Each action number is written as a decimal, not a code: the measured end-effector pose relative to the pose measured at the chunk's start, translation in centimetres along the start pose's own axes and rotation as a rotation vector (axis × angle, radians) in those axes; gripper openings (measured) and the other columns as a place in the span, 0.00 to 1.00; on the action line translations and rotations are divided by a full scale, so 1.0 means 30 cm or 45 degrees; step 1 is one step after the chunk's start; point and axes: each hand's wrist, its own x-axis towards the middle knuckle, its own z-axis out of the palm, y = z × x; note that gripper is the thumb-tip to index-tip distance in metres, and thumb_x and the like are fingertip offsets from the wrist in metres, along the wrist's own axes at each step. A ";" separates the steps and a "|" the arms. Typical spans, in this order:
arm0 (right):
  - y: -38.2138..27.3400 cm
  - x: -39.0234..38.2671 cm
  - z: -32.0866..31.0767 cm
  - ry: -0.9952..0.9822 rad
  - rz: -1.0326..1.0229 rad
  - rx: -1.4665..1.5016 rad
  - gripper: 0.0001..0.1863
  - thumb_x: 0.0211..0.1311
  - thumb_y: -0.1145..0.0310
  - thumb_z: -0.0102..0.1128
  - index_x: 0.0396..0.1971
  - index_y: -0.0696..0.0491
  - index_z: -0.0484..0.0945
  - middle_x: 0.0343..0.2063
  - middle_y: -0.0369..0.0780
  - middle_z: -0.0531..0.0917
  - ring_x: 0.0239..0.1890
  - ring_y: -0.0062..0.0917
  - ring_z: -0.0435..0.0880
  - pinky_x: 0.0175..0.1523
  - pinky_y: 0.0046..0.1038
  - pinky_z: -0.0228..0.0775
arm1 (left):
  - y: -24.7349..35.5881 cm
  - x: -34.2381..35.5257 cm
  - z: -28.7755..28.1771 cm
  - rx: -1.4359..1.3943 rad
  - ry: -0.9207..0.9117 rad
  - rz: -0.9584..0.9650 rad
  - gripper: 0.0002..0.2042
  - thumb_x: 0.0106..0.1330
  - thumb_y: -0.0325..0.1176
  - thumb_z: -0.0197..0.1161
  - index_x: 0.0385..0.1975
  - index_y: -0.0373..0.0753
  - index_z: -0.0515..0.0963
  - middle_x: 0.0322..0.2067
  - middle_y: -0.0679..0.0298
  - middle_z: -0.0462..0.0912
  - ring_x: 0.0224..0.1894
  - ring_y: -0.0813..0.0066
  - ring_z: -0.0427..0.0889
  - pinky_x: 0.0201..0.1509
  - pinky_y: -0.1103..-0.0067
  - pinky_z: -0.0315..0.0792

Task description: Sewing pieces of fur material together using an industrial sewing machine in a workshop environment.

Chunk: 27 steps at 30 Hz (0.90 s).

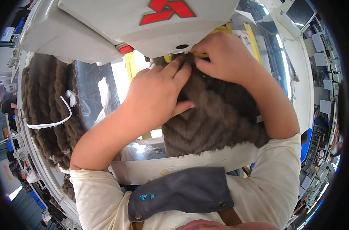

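Pale worktable [134, 170] under a white machine [132, 32], left hand [155, 88] open atop brown fur [220, 115], grip of right hand [228, 57] unclear.

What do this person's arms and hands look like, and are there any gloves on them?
No gloves: the left hand and right hand are bare, with no ring, watch or bracelet that I can see. The left sleeve and right sleeve are plain cream and short, ending near the elbows, so both forearms are uncovered.
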 end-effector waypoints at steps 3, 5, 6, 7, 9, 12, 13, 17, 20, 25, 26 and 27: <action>0.012 0.012 -0.014 -0.037 0.010 -0.030 0.16 0.56 0.66 0.61 0.43 0.52 0.89 0.46 0.39 0.89 0.48 0.37 0.87 0.53 0.37 0.81 | -0.008 0.010 0.005 -0.018 0.038 0.009 0.40 0.52 0.47 0.78 0.63 0.32 0.72 0.61 0.48 0.78 0.53 0.49 0.83 0.56 0.65 0.78; 0.023 0.020 -0.015 -0.069 0.015 -0.049 0.16 0.57 0.67 0.61 0.43 0.52 0.89 0.46 0.38 0.89 0.48 0.36 0.87 0.54 0.36 0.81 | -0.013 0.016 0.005 -0.012 0.034 0.003 0.40 0.52 0.48 0.77 0.63 0.31 0.72 0.60 0.48 0.78 0.53 0.49 0.83 0.56 0.65 0.78; 0.031 0.022 -0.011 -0.060 0.018 -0.037 0.15 0.57 0.67 0.61 0.43 0.52 0.89 0.46 0.39 0.89 0.48 0.37 0.87 0.53 0.37 0.80 | -0.016 0.017 0.004 -0.005 0.032 -0.004 0.40 0.52 0.48 0.77 0.63 0.31 0.72 0.60 0.47 0.78 0.53 0.49 0.83 0.56 0.65 0.78; 0.036 0.027 -0.005 -0.051 0.020 -0.024 0.15 0.58 0.67 0.62 0.44 0.52 0.89 0.46 0.39 0.89 0.48 0.37 0.87 0.53 0.37 0.80 | -0.019 0.017 0.002 -0.006 0.033 -0.007 0.40 0.52 0.48 0.77 0.63 0.31 0.72 0.60 0.47 0.78 0.53 0.49 0.83 0.56 0.65 0.78; 0.040 0.038 0.007 -0.006 0.003 -0.006 0.15 0.58 0.66 0.63 0.43 0.52 0.89 0.45 0.41 0.89 0.47 0.39 0.87 0.52 0.38 0.79 | -0.022 0.015 -0.002 0.005 0.025 -0.020 0.40 0.53 0.48 0.77 0.62 0.30 0.72 0.60 0.46 0.78 0.53 0.49 0.83 0.56 0.65 0.78; 0.060 0.061 0.038 0.088 -0.012 0.040 0.14 0.58 0.64 0.64 0.41 0.53 0.89 0.40 0.44 0.89 0.44 0.43 0.86 0.50 0.40 0.78 | -0.029 0.006 -0.020 -0.009 -0.014 -0.056 0.40 0.53 0.49 0.77 0.62 0.30 0.72 0.60 0.47 0.78 0.54 0.49 0.83 0.56 0.65 0.78; 0.063 0.067 0.045 0.140 -0.009 0.068 0.14 0.57 0.63 0.65 0.40 0.53 0.89 0.36 0.46 0.88 0.42 0.44 0.86 0.49 0.41 0.77 | -0.030 0.003 -0.023 -0.012 -0.011 -0.063 0.40 0.53 0.49 0.77 0.62 0.30 0.72 0.60 0.47 0.78 0.54 0.49 0.83 0.56 0.65 0.78; 0.043 0.075 0.036 0.146 0.072 0.190 0.15 0.56 0.62 0.67 0.38 0.56 0.89 0.32 0.47 0.88 0.40 0.46 0.86 0.48 0.41 0.77 | -0.038 -0.001 -0.031 0.034 -0.025 -0.071 0.39 0.54 0.49 0.76 0.61 0.31 0.71 0.60 0.47 0.78 0.54 0.49 0.83 0.57 0.65 0.77; 0.051 0.060 0.022 0.054 0.170 0.187 0.15 0.57 0.62 0.67 0.39 0.56 0.89 0.36 0.47 0.88 0.41 0.45 0.86 0.50 0.41 0.77 | -0.039 -0.004 -0.039 0.037 -0.015 -0.064 0.39 0.54 0.50 0.76 0.62 0.32 0.71 0.61 0.48 0.78 0.56 0.48 0.81 0.61 0.63 0.74; 0.061 -0.031 -0.015 -0.088 -0.214 0.167 0.17 0.61 0.69 0.63 0.50 0.54 0.86 0.54 0.41 0.85 0.53 0.41 0.84 0.58 0.40 0.76 | -0.065 -0.011 -0.042 0.059 0.031 -0.031 0.42 0.54 0.52 0.75 0.65 0.34 0.70 0.59 0.50 0.79 0.60 0.48 0.76 0.66 0.61 0.66; 0.071 -0.043 -0.015 -0.098 -0.288 0.201 0.18 0.62 0.72 0.61 0.52 0.53 0.85 0.56 0.39 0.85 0.56 0.40 0.83 0.59 0.40 0.76 | -0.069 -0.009 -0.047 0.079 0.018 -0.046 0.42 0.54 0.52 0.75 0.67 0.35 0.69 0.58 0.50 0.80 0.60 0.48 0.75 0.67 0.61 0.65; 0.071 -0.050 -0.016 -0.084 -0.263 0.210 0.18 0.62 0.72 0.61 0.52 0.53 0.85 0.56 0.39 0.85 0.56 0.40 0.83 0.59 0.40 0.76 | -0.074 -0.006 -0.051 0.100 0.005 -0.059 0.43 0.54 0.53 0.75 0.68 0.35 0.69 0.57 0.51 0.80 0.59 0.49 0.75 0.67 0.61 0.64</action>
